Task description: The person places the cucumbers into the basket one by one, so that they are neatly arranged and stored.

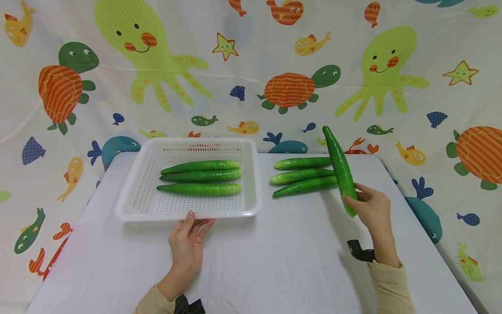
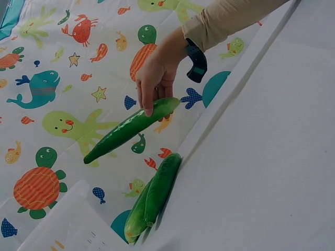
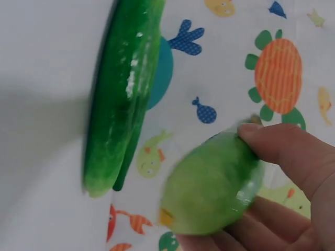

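We see the R hand (image 1: 370, 209) pinching a long, glossy, dark-green cucumber (image 1: 339, 168) nr its paler lower end, thumb on one side, fingers on the other. It's up off the white cloth-covered table (image 1: 282, 261), tilted, darker end high & leaning L. In the head view it crosses in front of the R ends of three slim green loose cucumbers (image 1: 302, 176), but the L wrist view shows us a gap btwn held one & those. R wrist view gives us its pale end close up, a bit blurred, w/ a small yellow spot at the tip.

L hand (image 1: 188, 246) has the nr rim of a white, rectangular, perforated plastic basket (image 1: 252, 185): thumb atop rim, fingers tucked below. We can't tell if that edge is lifted.

In the basket we count 3 green basket cucumbers (image 1: 201, 175), roughly parallel, dark tips to L. Loose trio lies R of basket, twd the table's far edge, side by side.

Both arms: beige sleeves (image 1: 390, 285), black wrist mounts (image 1: 360, 252). Behind, we've a white curtain w/ cartoon sea animals (image 1: 288, 89).
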Demonstrator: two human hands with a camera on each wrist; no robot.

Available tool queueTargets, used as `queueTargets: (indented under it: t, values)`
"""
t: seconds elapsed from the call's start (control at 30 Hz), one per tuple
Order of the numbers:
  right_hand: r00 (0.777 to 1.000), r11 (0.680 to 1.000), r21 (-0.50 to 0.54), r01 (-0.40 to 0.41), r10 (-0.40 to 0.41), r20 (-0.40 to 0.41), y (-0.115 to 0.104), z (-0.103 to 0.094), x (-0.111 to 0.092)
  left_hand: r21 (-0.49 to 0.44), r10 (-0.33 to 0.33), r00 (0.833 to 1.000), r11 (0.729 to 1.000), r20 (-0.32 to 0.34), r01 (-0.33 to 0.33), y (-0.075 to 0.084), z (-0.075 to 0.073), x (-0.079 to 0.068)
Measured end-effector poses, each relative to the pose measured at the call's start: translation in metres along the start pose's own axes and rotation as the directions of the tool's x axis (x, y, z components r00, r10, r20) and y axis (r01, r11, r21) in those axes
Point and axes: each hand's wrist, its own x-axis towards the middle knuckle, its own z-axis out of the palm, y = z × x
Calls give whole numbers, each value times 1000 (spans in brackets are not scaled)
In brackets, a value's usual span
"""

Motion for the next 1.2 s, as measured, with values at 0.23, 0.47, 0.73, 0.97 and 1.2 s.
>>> queueTargets:
  t: [0.23,0.47,0.73,0.97,1.2]
  values:
    - [993,994,89,70,-60,-104,-15,5,1,-2,0,1000,1000,-1,0,0,0,0]
    - [992,971,216,103,-83,-98,-25,13,4,-22,13,999,1000,32,-12,-1,-1,0]
    - [983,919,350,182,-167,-74,-41,19,8,-9,-1,1000,1000,6,1,-1,-1,0]
    - [967,883,396,251,-247,-62,-59,27,11,-15,3,1000,1000,31,-2,0,-1,0]
    - [939,812,487,321,-340,-53,-75,41,15,-7,17,999,1000,50,-17,0,-1,0]
